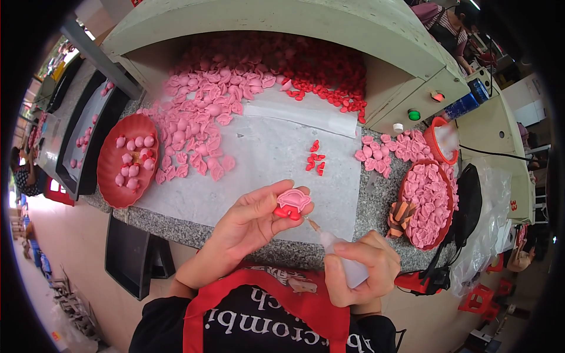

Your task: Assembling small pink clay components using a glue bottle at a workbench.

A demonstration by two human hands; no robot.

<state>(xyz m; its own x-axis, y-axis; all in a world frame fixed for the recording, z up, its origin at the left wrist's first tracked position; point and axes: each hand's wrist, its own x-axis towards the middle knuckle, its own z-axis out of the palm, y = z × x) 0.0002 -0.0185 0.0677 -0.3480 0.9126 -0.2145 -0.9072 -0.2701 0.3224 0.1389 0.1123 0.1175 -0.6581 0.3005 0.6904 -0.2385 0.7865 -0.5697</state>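
Between its thumb and fingers, my left hand (pixel 250 220) pinches a small pink plastic part (pixel 294 199), a hollow rounded shell with a raised rim. A red bow-shaped piece (pixel 288 212) sits at the shell's lower edge, in the same grip. My right hand (pixel 368 267) is wrapped round a translucent squeeze bottle (pixel 356 273), held tilted. Its thin nozzle points up and left, and the tip is close beside the red piece; whether they touch I cannot tell. Several loose red bow pieces (pixel 316 157) lie on the white sheet beyond my hands.
Heaps of pink parts (pixel 194 126) and red pieces (pixel 329 82) fill the machine's opening (pixel 265 32). At left stands a red scalloped dish (pixel 112 188) of assembled pieces. To the right are a basket of pink parts (pixel 426 206), a red cup (pixel 441 156) and a black bag (pixel 469 200).
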